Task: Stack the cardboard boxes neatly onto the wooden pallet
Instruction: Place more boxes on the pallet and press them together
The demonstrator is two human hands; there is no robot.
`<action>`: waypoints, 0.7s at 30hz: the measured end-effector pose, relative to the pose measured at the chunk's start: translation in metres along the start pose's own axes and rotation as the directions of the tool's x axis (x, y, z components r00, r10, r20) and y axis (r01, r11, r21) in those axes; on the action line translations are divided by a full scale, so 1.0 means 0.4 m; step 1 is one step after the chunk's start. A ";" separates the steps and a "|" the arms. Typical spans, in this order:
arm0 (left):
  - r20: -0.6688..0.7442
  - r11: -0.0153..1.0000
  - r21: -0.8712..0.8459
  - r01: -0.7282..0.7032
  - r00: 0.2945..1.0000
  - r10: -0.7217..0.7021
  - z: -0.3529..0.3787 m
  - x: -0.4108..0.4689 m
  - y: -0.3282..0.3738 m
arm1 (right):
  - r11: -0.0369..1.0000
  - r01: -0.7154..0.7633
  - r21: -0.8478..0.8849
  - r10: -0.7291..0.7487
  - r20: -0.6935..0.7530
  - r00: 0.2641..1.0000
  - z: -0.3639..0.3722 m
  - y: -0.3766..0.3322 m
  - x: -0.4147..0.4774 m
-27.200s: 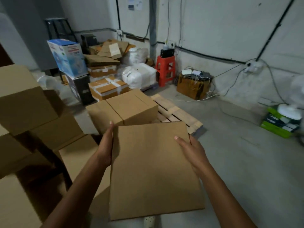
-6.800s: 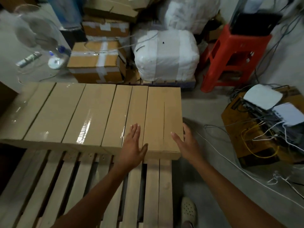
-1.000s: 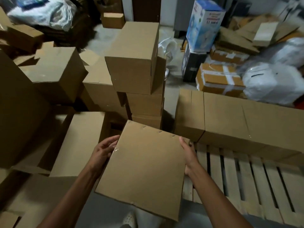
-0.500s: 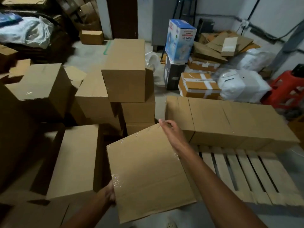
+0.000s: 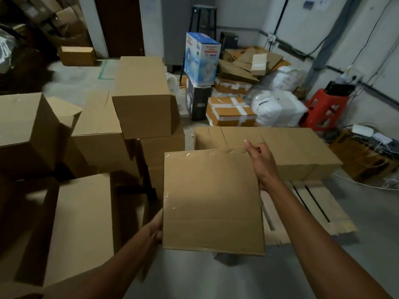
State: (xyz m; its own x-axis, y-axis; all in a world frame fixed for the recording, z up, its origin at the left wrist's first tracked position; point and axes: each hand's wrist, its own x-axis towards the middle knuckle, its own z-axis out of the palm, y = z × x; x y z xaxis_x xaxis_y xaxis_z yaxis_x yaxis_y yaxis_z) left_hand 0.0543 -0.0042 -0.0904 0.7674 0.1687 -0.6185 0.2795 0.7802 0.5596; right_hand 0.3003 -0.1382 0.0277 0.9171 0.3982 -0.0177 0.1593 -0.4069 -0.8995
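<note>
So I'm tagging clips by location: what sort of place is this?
Probably a storeroom or small warehouse: plain cardboard boxes piled on a bare concrete floor, a wooden pallet carrying a row of boxes, and taped parcels heaped by the wall.

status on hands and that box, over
Left hand grips near-left corner, right hand pinches far-right corner of brown cardboard box. Box held up, not yet on wooden slatted pallet. Row of brown boxes on pallet's far end.

The blue-and-white box [image 5: 201,59], standing on a black box [image 5: 197,102] near the back wall, has large dark letters on its white face. They seem to read "XI NEO", though the last letter is blurred. The white print on its red top band is too small to read. The wall papers [image 5: 311,2] are illegible.
</note>
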 end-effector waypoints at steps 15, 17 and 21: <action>-0.223 0.968 -0.010 -0.250 0.944 0.242 0.237 -0.035 0.108 | 0.939 -0.295 -0.179 0.335 0.270 0.903 -0.401 0.088 -0.095; -0.205 0.954 -0.017 -0.298 0.935 0.288 0.315 -0.048 0.077 | 0.933 -0.328 -0.146 0.359 0.372 0.856 -0.430 0.113 -0.128; -0.160 0.926 0.144 -0.350 0.915 0.371 0.425 -0.062 -0.012 | 0.962 -0.271 0.006 0.250 0.366 0.896 -0.441 0.171 -0.153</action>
State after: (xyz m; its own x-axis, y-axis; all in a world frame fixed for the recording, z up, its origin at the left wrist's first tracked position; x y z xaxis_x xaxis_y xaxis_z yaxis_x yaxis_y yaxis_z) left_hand 0.1319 -0.1146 0.0158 0.7134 0.5401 -0.4464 0.0728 0.5765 0.8138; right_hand 0.3194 -0.3353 0.0443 0.7285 0.5556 -0.4007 -0.0979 -0.4944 -0.8637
